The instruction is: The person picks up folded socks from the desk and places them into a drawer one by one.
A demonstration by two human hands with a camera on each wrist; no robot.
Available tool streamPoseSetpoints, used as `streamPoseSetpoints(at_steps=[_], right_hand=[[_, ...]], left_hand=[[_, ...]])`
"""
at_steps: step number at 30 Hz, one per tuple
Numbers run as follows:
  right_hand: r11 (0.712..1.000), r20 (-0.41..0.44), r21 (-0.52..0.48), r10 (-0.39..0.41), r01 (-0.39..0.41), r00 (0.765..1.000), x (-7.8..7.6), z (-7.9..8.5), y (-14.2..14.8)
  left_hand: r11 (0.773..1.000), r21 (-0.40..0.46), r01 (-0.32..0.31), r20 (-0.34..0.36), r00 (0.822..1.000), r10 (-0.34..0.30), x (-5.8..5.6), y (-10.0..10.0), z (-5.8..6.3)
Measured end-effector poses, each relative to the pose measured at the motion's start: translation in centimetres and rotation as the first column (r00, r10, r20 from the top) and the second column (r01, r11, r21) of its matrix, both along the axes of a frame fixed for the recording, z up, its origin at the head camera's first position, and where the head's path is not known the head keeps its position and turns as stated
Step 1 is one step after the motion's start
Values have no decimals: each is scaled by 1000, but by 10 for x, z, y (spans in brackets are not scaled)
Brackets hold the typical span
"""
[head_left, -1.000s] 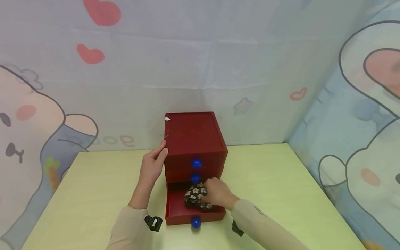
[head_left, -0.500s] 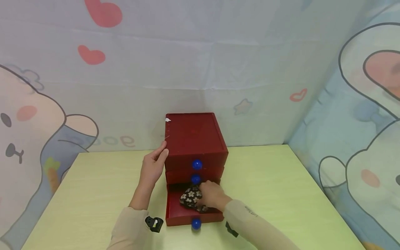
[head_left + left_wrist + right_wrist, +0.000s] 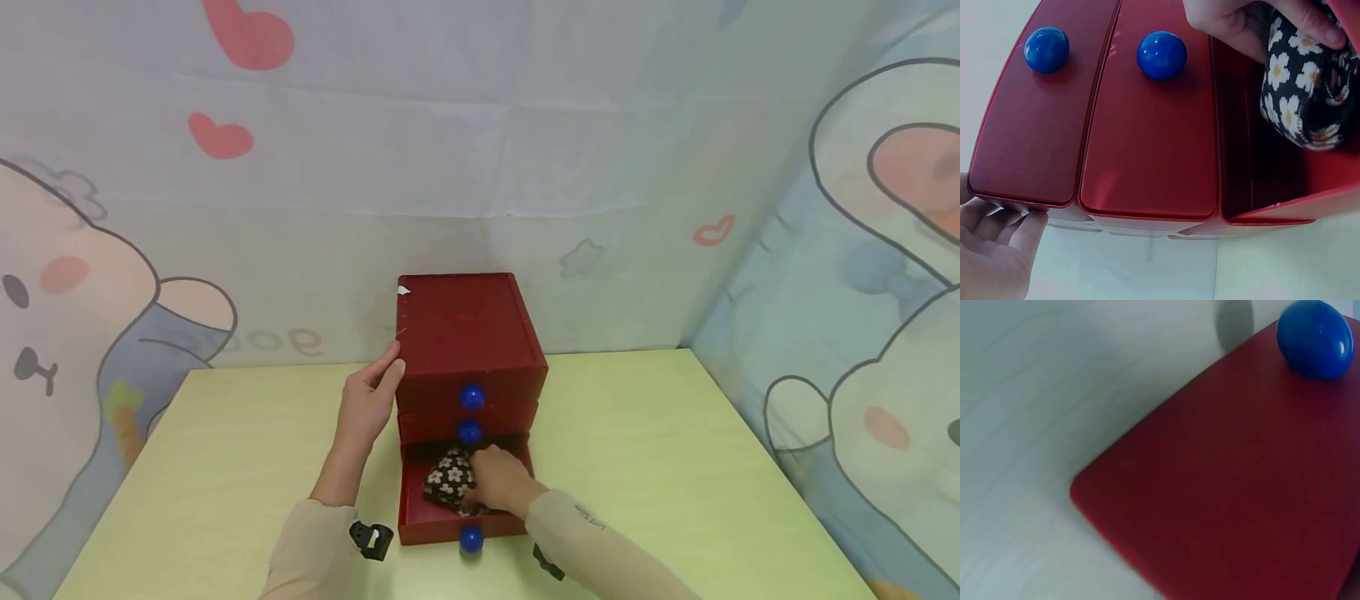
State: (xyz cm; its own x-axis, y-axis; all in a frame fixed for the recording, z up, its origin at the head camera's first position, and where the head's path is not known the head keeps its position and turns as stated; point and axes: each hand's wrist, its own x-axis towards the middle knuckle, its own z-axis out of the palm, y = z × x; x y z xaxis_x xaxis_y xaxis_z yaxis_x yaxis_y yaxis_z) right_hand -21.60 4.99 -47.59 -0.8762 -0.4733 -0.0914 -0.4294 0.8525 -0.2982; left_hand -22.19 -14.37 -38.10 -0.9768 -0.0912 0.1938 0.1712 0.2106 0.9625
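Observation:
A red drawer cabinet (image 3: pixel 461 325) stands on the table, its bottom drawer (image 3: pixel 420 533) pulled out. At the cabinet's upper left edge, my left hand (image 3: pixel 367 400) rests its fingers against the side. My right hand (image 3: pixel 498 481) reaches into the bottom drawer and pinches a black cloth with white flowers (image 3: pixel 450 477). From the left wrist view, the thumb presses on the flowered cloth (image 3: pixel 1288 87) and some of its folds show; the other fingertips are hidden. The right wrist view has the drawer front (image 3: pixel 1229 469) and its blue knob (image 3: pixel 1315 339), not the cloth.
Blue knobs (image 3: pixel 472 397) mark the two upper drawers, which are closed. The pale yellow table (image 3: pixel 637 450) extends on both sides of the cabinet. Behind it hangs a cartoon-printed backdrop (image 3: pixel 337 208).
My right hand has shifted left and slightly toward me within the drawer, carrying the flowered cloth with it. The left hand stays on the cabinet's edge.

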Motion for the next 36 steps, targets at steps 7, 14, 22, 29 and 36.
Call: streamPoseSetpoints(at_steps=[7, 14, 22, 29, 36], right_hand=[[991, 10, -132, -3, 4, 1000, 3, 5, 14], [962, -222, -269, -19, -42, 975, 26, 40, 36], [830, -254, -552, -71, -84, 965, 71, 45, 42], [829, 104, -553, -34, 86, 994, 84, 9, 33], [841, -132, -541, -88, 3, 987, 91, -19, 21]], left_hand=[[1000, -14, 3, -10, 1000, -3, 0, 1, 1], [1000, -22, 15, -7, 1000, -15, -1, 1, 0], [1000, -19, 12, 2, 1000, -12, 0, 0, 0], [1000, -19, 1, -1, 1000, -1, -2, -2, -1], [1000, -10, 1, -2, 1000, -1, -1, -1, -1]])
